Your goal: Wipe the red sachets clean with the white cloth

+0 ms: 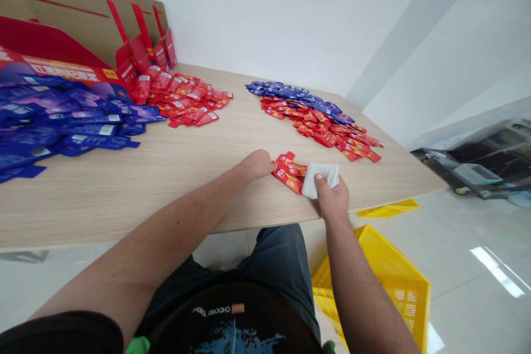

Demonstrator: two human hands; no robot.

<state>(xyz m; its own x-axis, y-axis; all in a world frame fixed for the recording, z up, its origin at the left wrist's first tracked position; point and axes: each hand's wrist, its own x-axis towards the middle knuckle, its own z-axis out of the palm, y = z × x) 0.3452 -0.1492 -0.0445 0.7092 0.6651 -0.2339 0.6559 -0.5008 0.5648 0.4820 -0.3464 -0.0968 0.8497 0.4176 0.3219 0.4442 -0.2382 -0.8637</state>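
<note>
At a bench, the left hand pinches red packets at one edge; the right hand, grip closed, holds folded white cloth.

Bright light leaves streaky glare on the floor.

Looks like a packing workshop, judging by heaped packets beyond the gripping right hand and a yellow crate below it.
</note>
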